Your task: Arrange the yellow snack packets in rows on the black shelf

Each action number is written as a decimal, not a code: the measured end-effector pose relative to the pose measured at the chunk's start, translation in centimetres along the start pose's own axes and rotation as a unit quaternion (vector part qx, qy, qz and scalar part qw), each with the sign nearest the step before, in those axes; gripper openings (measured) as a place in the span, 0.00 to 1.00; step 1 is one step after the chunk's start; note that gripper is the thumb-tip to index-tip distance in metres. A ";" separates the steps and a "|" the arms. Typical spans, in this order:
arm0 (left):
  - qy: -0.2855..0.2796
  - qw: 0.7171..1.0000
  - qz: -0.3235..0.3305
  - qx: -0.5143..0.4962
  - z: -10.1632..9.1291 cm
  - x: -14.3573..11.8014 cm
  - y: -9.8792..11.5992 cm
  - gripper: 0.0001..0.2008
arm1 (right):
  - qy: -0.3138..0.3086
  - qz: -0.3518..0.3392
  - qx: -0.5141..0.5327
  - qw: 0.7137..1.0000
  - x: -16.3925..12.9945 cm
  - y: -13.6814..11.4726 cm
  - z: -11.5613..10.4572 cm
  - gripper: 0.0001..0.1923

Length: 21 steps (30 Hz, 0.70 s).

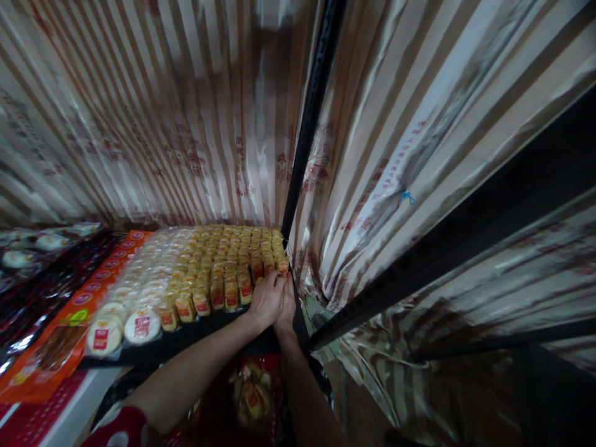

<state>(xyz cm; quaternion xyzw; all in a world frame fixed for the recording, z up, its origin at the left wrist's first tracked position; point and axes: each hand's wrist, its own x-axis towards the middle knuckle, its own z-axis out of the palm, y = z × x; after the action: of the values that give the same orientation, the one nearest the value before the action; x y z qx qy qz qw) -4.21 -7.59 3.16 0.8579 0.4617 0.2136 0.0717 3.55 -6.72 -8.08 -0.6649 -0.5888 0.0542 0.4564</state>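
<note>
My left hand (267, 302) and my right hand (285, 305) are pressed together at the front right end of a display of snacks. Their fingers curl inward around a small yellow snack packet (282, 267) with a red label, mostly hidden behind them. Rows of similar yellow packets (216, 292) stand upright, packed tightly, to the left of my hands. Below my wrists, a red-lined box (274, 397) holds more yellow packets (254, 394), loosely heaped.
White round packaged cakes (142, 326) stand in rows farther left, beside a flat orange package (88, 298) and dark shiny packets (46, 285). A black upright post (310, 118) rises behind the right corner. Striped printed sheeting (209, 112) hangs behind, and a dark slanted beam (419, 248) crosses the right.
</note>
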 end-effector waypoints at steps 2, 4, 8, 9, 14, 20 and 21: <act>0.014 1.000 0.017 -0.013 0.4 -1.3 -0.1 0.13 | -0.002 0.006 -0.010 1.000 0.0 0.0 -0.1 0.27; 0.022 0.999 0.029 -0.005 0.6 -1.8 -0.5 0.12 | 0.005 0.021 -0.013 1.000 0.0 -0.3 -0.4 0.28; 0.022 0.998 0.041 0.051 0.6 -1.1 -1.9 0.10 | 0.023 0.048 -0.008 0.999 0.1 -1.3 -0.9 0.28; 0.015 0.997 0.042 0.066 0.6 -0.8 -2.3 0.10 | 0.028 0.050 -0.006 0.998 0.1 -1.5 -1.0 0.29; -0.023 0.991 0.070 0.108 0.7 -0.4 -3.1 0.15 | 0.027 0.043 0.000 0.999 0.1 -1.9 -1.1 0.29; -0.063 0.984 0.091 0.143 0.9 0.0 -2.7 0.21 | 0.020 0.045 0.010 0.999 0.2 -1.1 -0.8 0.27; -0.068 0.983 0.090 0.145 0.9 0.1 -2.7 0.21 | 0.016 0.045 0.010 0.999 0.2 -1.1 -0.8 0.27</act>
<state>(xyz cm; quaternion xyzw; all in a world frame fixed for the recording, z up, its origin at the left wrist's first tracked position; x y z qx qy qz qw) -5.84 -5.89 1.56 0.9096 0.4031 0.0913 -0.0416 3.29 -7.09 -6.79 -0.6870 -0.5499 0.0701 0.4698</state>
